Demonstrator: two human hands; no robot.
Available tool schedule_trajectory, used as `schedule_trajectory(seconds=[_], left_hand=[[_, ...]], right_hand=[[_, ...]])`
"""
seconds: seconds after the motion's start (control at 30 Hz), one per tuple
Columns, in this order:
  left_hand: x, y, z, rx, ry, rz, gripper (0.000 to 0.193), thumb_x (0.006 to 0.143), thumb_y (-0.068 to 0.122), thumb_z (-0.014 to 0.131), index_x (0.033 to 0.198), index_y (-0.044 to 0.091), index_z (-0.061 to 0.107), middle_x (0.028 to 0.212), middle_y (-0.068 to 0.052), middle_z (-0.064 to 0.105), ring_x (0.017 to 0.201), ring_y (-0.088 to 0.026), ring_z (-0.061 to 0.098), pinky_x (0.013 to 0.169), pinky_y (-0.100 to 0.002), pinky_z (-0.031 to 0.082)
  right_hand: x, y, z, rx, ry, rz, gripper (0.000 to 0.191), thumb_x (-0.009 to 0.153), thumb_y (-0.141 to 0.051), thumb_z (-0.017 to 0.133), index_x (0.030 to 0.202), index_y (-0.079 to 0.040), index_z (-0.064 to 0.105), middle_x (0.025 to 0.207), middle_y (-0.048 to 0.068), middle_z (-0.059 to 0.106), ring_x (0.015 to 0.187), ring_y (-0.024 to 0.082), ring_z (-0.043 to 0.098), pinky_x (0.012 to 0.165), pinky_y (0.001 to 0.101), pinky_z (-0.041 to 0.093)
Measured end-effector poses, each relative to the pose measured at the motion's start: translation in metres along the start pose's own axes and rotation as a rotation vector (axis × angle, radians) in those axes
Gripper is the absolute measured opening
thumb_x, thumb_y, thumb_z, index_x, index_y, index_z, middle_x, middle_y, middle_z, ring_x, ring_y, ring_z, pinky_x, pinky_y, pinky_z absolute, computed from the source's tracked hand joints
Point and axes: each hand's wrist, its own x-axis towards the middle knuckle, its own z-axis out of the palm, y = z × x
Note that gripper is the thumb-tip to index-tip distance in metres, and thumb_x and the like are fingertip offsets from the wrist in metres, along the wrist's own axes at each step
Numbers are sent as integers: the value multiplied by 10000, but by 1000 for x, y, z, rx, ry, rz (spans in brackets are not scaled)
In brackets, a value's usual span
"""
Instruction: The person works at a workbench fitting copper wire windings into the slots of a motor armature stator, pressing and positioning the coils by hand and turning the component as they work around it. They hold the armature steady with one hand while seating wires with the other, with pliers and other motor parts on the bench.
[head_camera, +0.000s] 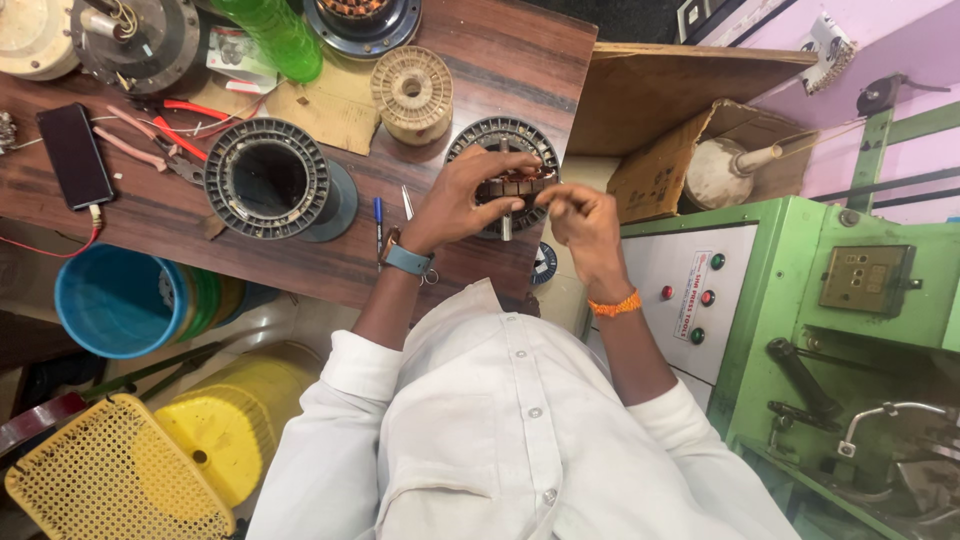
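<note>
Two bare hands meet over a ring-shaped motor stator (505, 150) lying at the right end of the dark wooden table (470, 60). Left hand (462, 205), with a blue-strapped watch on its wrist, has its fingers curled over the near side of the stator's copper windings, touching them. Right hand (583, 222), with an orange thread on its wrist, is drawn into a pinch just beside the stator's right rim; what it pinches is too small to tell. A second, larger stator (268, 178) rests further left, with a cream bobbin (412, 95) beyond it and a blue pen (378, 222) between the two stators. A black phone (74, 155) lies at the far left. A green machine (800, 320) stands on the right.
</note>
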Motion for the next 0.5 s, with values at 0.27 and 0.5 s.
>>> schedule_trajectory(seconds=[0.27, 0.5], left_hand=[[-11, -13, 12, 41, 96, 36, 467, 884, 193, 824, 1314, 119, 655, 1217, -71, 744, 1066, -239, 657, 966, -376, 542], [-17, -16, 16, -175, 107, -31, 662, 925, 166, 802, 1492, 113, 464, 1301, -71, 682, 1217, -241, 679, 1067, -374, 547]], right_hand=[[-17, 8, -6, -445, -102, 49, 352, 996, -349, 697, 1033, -3, 754, 924, 23, 764, 847, 64, 656, 774, 243, 534], [-17, -7, 3, -92, -265, 158, 681, 881, -600, 609, 1249, -32, 677, 1132, 61, 753, 974, 142, 763, 896, 286, 602]])
